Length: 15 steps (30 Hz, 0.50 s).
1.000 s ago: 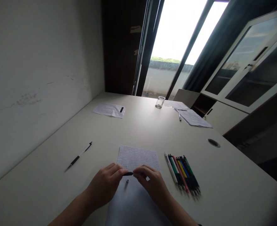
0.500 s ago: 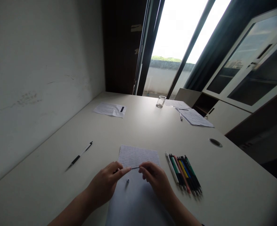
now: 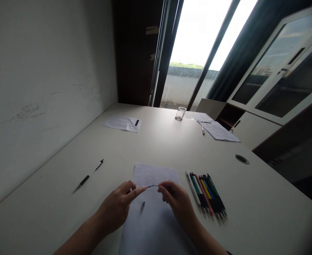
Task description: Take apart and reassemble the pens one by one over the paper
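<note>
Over the sheet of paper (image 3: 156,216), both hands hold a thin, dark pen refill (image 3: 150,186) level between them. My left hand (image 3: 120,202) is closed on its left part, with the index finger stretched along it. The fingertips of my right hand (image 3: 173,196) pinch the other end, where a thin, lighter stretch shows; whether this is a spring I cannot make out. Below the fingers a small dark pen tip piece (image 3: 143,204) rests on the paper. Printed or written lines cover the paper's upper part.
Several click pens (image 3: 206,194) lie side by side to the right. A white and black pen (image 3: 89,175) lies at left. Farther back are a crumpled sheet (image 3: 121,123), a glass jar (image 3: 180,114), stacked papers (image 3: 221,131) and another pen (image 3: 203,130). A cable hole (image 3: 241,159) is at right.
My right hand has drawn slightly away from the left. More of the thin piece shows between the fingers, including the lighter stretch at its right end.
</note>
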Available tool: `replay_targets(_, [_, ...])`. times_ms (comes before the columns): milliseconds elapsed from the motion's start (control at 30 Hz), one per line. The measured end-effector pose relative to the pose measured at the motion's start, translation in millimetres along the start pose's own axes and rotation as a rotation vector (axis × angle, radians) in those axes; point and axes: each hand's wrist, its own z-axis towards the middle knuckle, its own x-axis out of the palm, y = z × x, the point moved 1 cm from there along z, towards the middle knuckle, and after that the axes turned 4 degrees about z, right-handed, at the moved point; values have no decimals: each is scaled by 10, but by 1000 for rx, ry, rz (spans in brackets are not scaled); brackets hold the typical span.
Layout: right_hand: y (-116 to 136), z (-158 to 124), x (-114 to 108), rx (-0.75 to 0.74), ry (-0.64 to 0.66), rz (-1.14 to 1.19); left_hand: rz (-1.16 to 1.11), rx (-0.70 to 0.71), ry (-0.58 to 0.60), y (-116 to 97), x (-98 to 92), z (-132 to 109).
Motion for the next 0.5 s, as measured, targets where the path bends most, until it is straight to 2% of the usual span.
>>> replay_targets(167, [-26, -12, -65, -18, -42, -67, -34, -46, -33, 14, -13, 2])
replay_targets(267, [-16, -49, -121, -94, -24, -200, -59, -92, -57, 16, -26, 10])
replay_targets(500, [62, -234, -81, -376, 220, -584, -84, -134, -71, 17, -11, 25])
